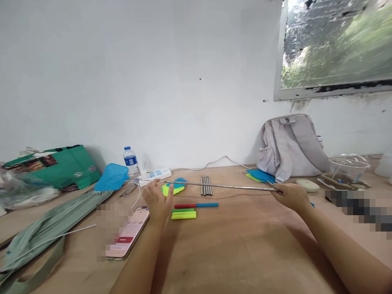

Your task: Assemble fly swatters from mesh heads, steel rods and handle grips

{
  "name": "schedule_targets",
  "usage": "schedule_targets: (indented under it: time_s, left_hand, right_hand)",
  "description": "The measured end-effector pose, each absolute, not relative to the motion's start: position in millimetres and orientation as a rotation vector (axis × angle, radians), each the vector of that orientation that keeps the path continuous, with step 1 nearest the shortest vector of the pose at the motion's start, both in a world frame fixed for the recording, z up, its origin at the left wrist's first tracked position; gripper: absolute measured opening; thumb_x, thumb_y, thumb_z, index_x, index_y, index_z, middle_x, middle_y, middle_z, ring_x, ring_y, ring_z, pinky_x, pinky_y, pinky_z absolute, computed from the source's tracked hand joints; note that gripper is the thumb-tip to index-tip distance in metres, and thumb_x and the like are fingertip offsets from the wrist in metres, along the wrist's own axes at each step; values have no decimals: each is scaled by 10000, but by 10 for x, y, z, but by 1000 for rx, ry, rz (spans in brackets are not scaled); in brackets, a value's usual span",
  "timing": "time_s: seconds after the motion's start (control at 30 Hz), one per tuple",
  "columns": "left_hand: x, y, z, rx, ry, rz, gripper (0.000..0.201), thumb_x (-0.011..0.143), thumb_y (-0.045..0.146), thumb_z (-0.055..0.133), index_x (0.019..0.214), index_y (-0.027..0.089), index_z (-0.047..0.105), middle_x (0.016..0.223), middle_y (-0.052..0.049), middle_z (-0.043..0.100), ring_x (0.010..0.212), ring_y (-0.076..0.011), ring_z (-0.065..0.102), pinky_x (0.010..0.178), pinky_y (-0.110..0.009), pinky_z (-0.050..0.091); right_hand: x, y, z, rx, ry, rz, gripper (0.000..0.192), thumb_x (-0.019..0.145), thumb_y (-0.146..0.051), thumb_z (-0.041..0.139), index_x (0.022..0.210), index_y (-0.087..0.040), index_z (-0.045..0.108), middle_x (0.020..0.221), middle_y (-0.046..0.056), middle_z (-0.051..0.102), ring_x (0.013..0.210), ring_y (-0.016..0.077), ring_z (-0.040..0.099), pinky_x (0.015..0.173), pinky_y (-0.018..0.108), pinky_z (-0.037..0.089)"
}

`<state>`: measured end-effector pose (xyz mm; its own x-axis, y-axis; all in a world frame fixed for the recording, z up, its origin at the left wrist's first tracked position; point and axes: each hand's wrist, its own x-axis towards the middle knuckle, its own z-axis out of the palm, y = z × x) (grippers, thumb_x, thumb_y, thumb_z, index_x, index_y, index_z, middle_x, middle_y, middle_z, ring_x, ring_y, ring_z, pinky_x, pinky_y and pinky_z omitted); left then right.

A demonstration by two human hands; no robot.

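A fly swatter with a long thin metal rod (214,186) and a blue mesh head (112,177) stretches across in front of me. My right hand (290,196) is closed around its right end, and a bit of blue shows past the fist. My left hand (157,200) is at the rod's left part, thumb apart from the fingers; its fingertips meet the rod or lie just beside it. Beneath the rod are several short metal tubes (206,186) and a pile of yellow and blue swatter heads (174,188). Red, blue, green and yellow handle tubes (183,214) lie nearer to me.
On the left are a phone (130,234), a grey-green bag (58,224), a green bag (73,165), a water bottle (131,159) and a power strip (159,174). A grey backpack (294,147), more blue swatter heads (260,175) and a clear container (349,167) stand right.
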<state>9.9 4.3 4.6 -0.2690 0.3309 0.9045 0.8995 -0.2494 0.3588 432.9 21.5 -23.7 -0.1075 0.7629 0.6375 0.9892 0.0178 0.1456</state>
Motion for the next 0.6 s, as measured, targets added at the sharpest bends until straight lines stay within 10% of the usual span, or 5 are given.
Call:
schedule_targets:
  time_s: [0.3, 0.43, 0.6]
  left_hand:
    - [-285, 107, 179, -863, -1018, -3692, 373, 708, 553, 436, 837, 209, 498, 837, -15, 512, 896, -201, 551, 872, -424, 391]
    - [-461, 61, 161, -846, -491, -3897, 566, 695, 639, 418, 986, 165, 526, 1041, -108, 551, 1066, -279, 496, 925, -472, 354]
    - [-717, 153, 43, -575, -512, -3862, 411, 874, 382, 315, 1163, 131, 466, 1111, -99, 568, 1105, -148, 480, 977, -320, 323]
  right_hand:
    - [4593, 219, -237, -1851, -1906, -703, 258, 713, -402, 477, 567, -201, 548, 558, 42, 591, 530, 165, 502, 484, 267, 142]
    - [4745, 236, -262, -1785, -1997, -722, 214, 701, -361, 482, 564, -208, 544, 554, 29, 574, 560, 170, 497, 496, 264, 172]
    - [4881, 225, -264, -1666, -1931, -730, 183, 693, -346, 485, 591, -210, 553, 596, 26, 580, 640, 182, 526, 614, 284, 286]
